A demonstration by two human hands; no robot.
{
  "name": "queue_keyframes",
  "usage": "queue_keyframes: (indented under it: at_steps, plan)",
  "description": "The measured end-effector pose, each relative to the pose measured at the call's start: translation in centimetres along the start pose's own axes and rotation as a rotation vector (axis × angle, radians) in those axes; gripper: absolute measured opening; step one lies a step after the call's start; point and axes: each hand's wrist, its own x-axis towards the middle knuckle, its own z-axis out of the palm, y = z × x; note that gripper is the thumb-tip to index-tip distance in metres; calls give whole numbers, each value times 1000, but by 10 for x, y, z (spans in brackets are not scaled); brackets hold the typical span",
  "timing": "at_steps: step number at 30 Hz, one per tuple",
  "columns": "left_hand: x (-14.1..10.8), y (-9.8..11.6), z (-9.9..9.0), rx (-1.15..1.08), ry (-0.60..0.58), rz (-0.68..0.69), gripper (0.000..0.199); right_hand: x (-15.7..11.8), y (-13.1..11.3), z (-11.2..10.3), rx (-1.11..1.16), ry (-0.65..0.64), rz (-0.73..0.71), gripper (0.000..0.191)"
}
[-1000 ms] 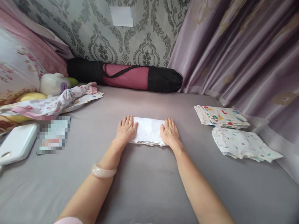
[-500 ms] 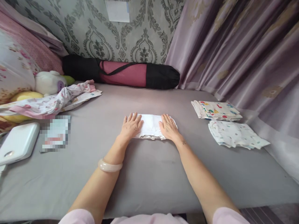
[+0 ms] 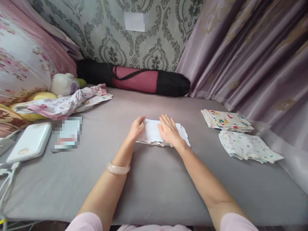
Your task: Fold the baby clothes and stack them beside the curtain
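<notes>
A folded white cloth [image 3: 151, 131] lies flat on the grey bed sheet in front of me, its layered, uneven edge facing my body. At its left end, my left hand [image 3: 137, 129] is turned on its side with the fingers closed around the edge; part of those fingers is hidden. My right hand [image 3: 169, 131] rests palm down across the cloth's right half, fingers stretched out and slightly apart. Beyond my right hand lie two folded cloth bundles: one with colourful prints [image 3: 231, 120] and, nearer me, one with small speckled prints [image 3: 249, 146].
A white power bank [image 3: 30, 141] with cables lies at left, beside a pixelated object [image 3: 68, 133]. Behind them are a crumpled printed garment [image 3: 69, 104] and a white plush toy [image 3: 64, 84]. A black and pink rolled bag [image 3: 134, 79] lies along the wall. Curtains [image 3: 226, 51] hang at right.
My left hand has turned from lying flat to closing at the cloth's left edge. The right hand has shifted inward from the cloth's right end. The camera view has swung slightly left.
</notes>
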Motion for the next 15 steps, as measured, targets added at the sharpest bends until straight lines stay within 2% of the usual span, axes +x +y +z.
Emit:
queue_keyframes:
  at_steps: [3,7,11,15]
  plan:
    - [1,-2,-5,-119,127,-46,41,2,-11,18,9,-6,11,59]
    - [5,-5,-8,-216,237,-74,39,2,-9,31,-16,-80,23,61]
    - [8,-8,-9,-299,262,-108,38,6,-7,23,-18,-140,32,61]
    - [8,-9,-10,-340,266,-130,37,14,-18,8,-5,-200,39,57]
